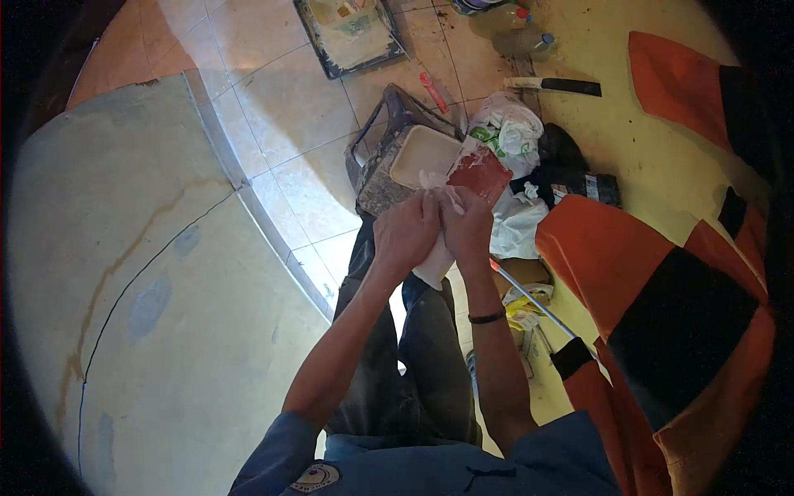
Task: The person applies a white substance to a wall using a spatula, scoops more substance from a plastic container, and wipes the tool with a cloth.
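White and limp, a bag [434, 269] hung between the person's hands, its gathered top pinched by both the left hand [405, 231] and the right hand [468, 227], which were close together. It was in front of the dark trousers [434, 364], near a cream tub [424, 157] on a grimy, dark container [380, 192]. A red, flat piece [490, 175] smeared with white lay just right of the tub; crumpled white plastic [506, 124] sat beyond that.

White bundle [436, 266]: middle is hiding behind left grip [405, 230] and right grip [468, 227]. Tray [368, 51]: one end is running off upper edge. Shirt [413, 473]: body is running off lower edge.
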Tool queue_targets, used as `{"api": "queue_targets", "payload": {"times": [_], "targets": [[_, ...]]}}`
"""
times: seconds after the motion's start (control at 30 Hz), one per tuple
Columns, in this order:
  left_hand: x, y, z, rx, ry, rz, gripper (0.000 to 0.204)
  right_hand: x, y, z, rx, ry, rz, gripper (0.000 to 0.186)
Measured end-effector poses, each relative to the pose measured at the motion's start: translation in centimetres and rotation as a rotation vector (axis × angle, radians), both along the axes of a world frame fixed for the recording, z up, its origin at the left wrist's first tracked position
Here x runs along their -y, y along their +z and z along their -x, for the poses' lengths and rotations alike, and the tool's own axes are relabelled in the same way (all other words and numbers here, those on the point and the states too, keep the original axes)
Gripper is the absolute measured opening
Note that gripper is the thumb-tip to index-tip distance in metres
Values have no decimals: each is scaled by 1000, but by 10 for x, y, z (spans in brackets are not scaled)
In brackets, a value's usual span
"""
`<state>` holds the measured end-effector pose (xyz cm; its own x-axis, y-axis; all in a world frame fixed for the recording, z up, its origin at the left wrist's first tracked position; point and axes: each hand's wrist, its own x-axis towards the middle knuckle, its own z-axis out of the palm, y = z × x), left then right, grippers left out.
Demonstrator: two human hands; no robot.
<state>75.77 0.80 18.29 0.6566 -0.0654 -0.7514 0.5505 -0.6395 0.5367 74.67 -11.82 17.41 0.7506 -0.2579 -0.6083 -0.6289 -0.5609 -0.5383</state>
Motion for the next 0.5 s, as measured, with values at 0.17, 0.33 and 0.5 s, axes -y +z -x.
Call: {"api": "queue_targets", "payload": {"times": [0.17,0.33,0.5], "targets": [[-6,-19,8,-40,203,96,47,-3,-8,4,135,-225,-12,33],[-7,-28,15,-81,295,246,42,-9,0,7,157,-190,-7,30],[-7,-20,9,-20,277,92,43,-14,10,4,141,-93,-48,29]]}}
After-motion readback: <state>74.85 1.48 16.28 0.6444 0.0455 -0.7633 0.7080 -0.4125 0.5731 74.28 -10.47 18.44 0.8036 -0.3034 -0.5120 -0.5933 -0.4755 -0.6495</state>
